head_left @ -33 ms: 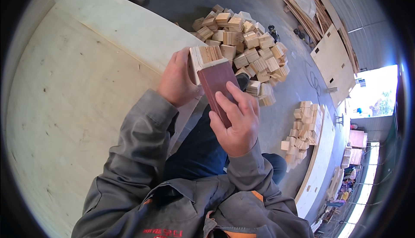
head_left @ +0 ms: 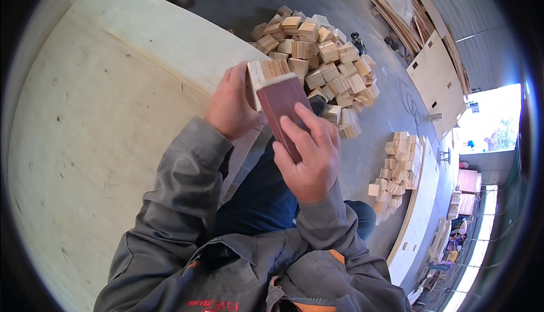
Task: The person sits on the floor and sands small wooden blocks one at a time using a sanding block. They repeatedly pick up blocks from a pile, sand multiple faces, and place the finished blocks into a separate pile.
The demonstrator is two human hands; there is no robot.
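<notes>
My left hand [head_left: 231,105] grips the wooden block [head_left: 275,68] by its left side, near the right edge of the table [head_left: 102,131]. My right hand [head_left: 310,154] clasps the reddish-brown block [head_left: 277,99], fingers over its top face and thumb at its left edge, its pale-rimmed far end against the wooden block. To do this well, I'd judge, I should brace the wooden block firmly, press evenly and keep my left fingertips clear. How fully the 2 meet underneath I can't tell from this angle. I see no container in use: more blocks [head_left: 329,51] lie loosely heaped on the floor [head_left: 391,99], others [head_left: 399,162] beside a pale board [head_left: 416,227].
</notes>
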